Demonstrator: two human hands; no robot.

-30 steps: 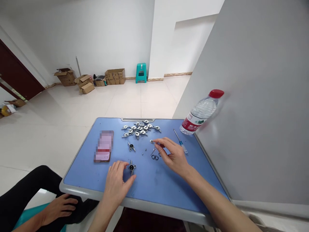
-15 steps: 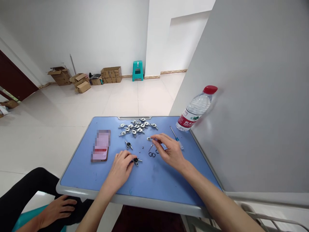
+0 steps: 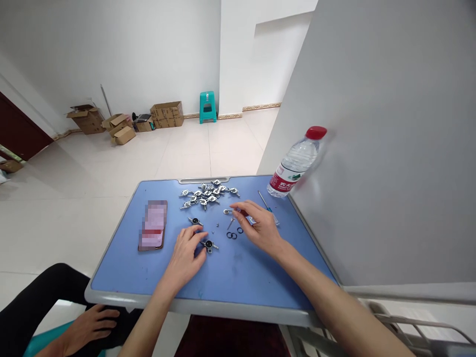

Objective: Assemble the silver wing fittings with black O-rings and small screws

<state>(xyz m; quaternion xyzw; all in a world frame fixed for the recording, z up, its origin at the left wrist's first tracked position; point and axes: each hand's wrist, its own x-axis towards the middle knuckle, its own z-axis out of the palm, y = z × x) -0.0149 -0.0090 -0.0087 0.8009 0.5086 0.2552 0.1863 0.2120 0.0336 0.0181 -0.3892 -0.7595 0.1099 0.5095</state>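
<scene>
My left hand [image 3: 186, 255] rests on the blue tabletop with thumb and index finger apart. Just off its fingertips lies a small metal fitting [image 3: 209, 245] with a round black centre and side arms. A similar fitting [image 3: 195, 221] sits above that hand. My right hand [image 3: 260, 227] pinches a small metal piece with a round end [image 3: 226, 211], held over the table. Below it are a thin metal pin [image 3: 231, 223], several black rings [image 3: 240, 230] and tiny metal bits [image 3: 217, 225]. A heap of metal fittings [image 3: 206, 193] lies toward the far edge.
A phone [image 3: 153, 225] lies at the left, partly pixelated. At the right are a screwdriver [image 3: 266, 202] and a water bottle [image 3: 293, 166] beside a grey panel [image 3: 390, 148]. Another person's hand [image 3: 91, 327] rests on a knee, lower left. Cardboard boxes [image 3: 167, 115] and a stool [image 3: 208, 106] stand behind.
My left fingers have come away from the nearer fitting and spread. The upper fitting has turned beside that hand. My right hand still pinches its piece, and the whole view has shifted slightly.
</scene>
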